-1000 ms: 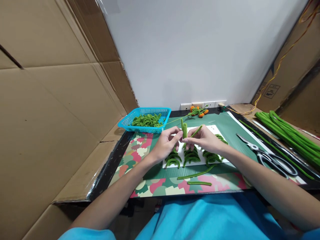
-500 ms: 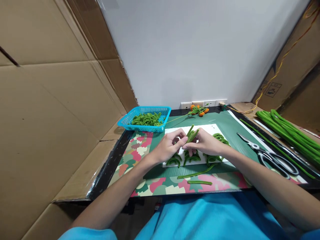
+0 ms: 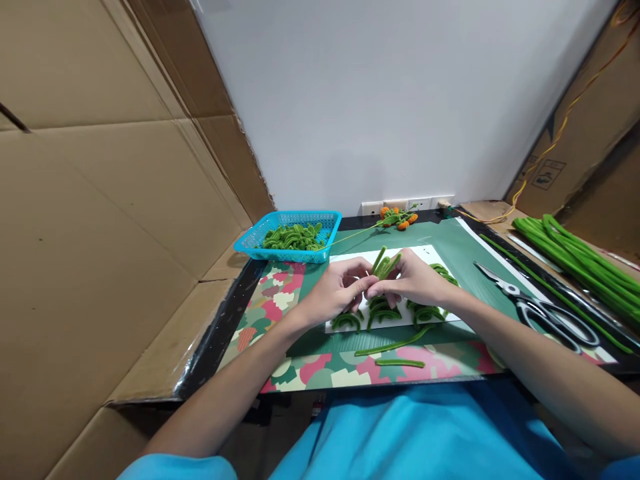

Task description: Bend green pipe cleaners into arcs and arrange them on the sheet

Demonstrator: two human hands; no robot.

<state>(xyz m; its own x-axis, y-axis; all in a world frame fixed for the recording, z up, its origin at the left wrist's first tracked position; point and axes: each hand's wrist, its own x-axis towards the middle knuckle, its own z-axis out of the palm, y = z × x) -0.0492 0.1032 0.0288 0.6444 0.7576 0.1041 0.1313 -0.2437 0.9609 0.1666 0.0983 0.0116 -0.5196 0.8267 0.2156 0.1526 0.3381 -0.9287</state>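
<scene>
Green fuzzy strips are what I've got, bunched up over the white sheet. My left hand and right hand pinch the bunch from either side, thumbs close together. Curved green pieces sit below on the sheet, scissors off right, blue basket of green bits back left.

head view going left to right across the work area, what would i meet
Blue basket → left hand → green fuzzy strips held in the fingers → right hand → scissors → bundle of long green stems.
</scene>
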